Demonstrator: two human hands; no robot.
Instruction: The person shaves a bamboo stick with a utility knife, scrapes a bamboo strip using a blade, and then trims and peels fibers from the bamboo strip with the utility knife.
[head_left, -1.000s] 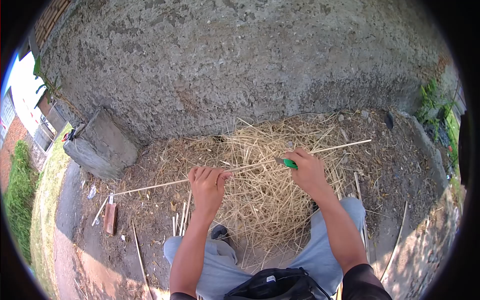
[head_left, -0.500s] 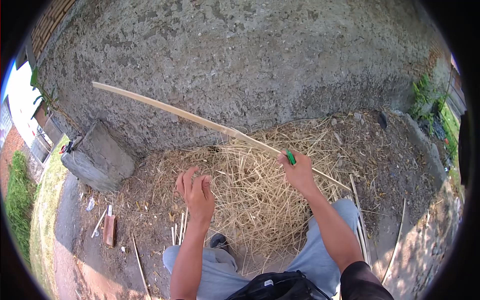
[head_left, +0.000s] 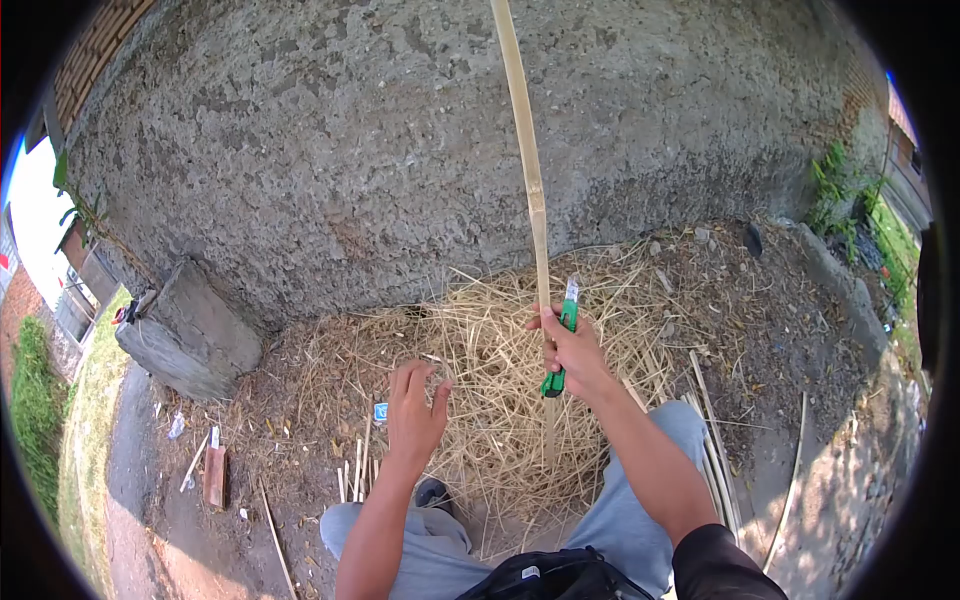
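Observation:
My right hand (head_left: 582,358) is closed around a green utility knife (head_left: 570,314) and a long bamboo strip (head_left: 527,140). The knife's blade end points up, while its green lower end shows below my fingers. The strip stands nearly upright, its upper end reaching the top edge of the view in front of the wall and its lower end hanging over the shavings. Left of it, my left hand (head_left: 414,425) hovers with fingers loosely bent and the thumb apart, holding nothing. Beneath both hands spreads a heap of pale shavings (head_left: 490,400).
A rough grey wall (head_left: 400,150) stands ahead. At left are a concrete block (head_left: 205,325) and a reddish wooden piece (head_left: 216,475). Bamboo strips (head_left: 715,440) lie by my right leg, shorter ones (head_left: 358,470) by my left knee. A blue packet (head_left: 380,411) lies near my left hand.
The bamboo strip has swung from a slant toward the upper left to nearly upright. My right hand has turned and shifted slightly left and down; the left has moved slightly right.

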